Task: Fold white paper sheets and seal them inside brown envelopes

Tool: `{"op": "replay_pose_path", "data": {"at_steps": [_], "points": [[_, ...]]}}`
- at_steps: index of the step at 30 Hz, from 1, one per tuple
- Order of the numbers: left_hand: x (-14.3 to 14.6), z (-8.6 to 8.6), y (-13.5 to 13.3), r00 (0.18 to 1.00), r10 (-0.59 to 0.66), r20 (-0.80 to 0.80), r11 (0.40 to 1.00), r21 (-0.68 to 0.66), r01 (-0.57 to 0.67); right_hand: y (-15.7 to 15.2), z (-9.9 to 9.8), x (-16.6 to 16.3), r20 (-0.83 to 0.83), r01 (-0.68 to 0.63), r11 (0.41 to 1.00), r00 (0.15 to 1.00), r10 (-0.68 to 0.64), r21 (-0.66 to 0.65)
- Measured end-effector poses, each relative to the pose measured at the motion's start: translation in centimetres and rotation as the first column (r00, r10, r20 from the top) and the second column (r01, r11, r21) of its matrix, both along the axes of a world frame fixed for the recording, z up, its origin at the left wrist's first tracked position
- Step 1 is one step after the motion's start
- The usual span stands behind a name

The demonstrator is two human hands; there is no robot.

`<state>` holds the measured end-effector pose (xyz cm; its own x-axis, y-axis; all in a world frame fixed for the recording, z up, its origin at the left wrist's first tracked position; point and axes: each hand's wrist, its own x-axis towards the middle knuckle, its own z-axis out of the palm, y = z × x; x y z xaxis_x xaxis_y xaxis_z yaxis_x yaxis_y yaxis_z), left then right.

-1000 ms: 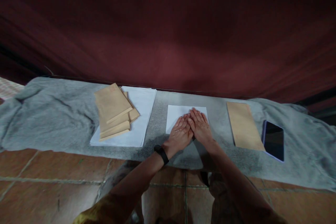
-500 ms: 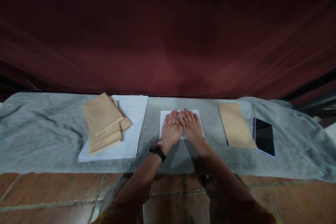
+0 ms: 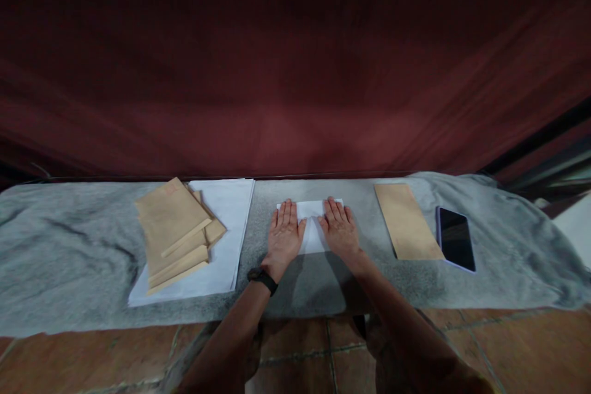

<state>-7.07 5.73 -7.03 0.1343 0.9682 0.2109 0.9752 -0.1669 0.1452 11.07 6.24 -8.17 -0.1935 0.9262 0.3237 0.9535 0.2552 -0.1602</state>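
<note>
A white sheet of paper [image 3: 313, 235], seemingly folded, lies on the grey cloth in front of me. My left hand [image 3: 284, 233] rests flat on its left side, fingers stretched out. On the right side my right hand [image 3: 340, 229] lies palm down, fingers a little spread. A strip of paper shows between the two hands; its outer edges are mostly covered by them. Around my left wrist is a black band [image 3: 263, 279].
To the left, several brown envelopes [image 3: 173, 215] lie fanned over a stack of white paper [image 3: 231, 221]. A single brown envelope [image 3: 409, 221] and a phone [image 3: 456, 239] lie to the right. Grey cloth [image 3: 83, 246] covers the surface; a dark red curtain [image 3: 286, 104] hangs behind.
My hands, side by side at the paper's middle before, have slid apart towards its left and right edges. The view has shifted slightly.
</note>
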Motion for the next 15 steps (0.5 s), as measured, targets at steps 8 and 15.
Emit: {"op": "replay_pose_path", "data": {"at_steps": [8,15], "points": [[-1.2,-0.2,-0.4,0.994,0.111,-0.018,0.994,0.02,-0.111,-0.1,-0.4,1.7,0.038,0.038,0.997,0.998,-0.041,0.069],[-1.7,-0.2,-0.7,0.985,0.17,-0.002,0.985,0.035,-0.17,-0.2,-0.7,2.9,0.062,0.079,0.994,0.995,-0.084,0.082]]}}
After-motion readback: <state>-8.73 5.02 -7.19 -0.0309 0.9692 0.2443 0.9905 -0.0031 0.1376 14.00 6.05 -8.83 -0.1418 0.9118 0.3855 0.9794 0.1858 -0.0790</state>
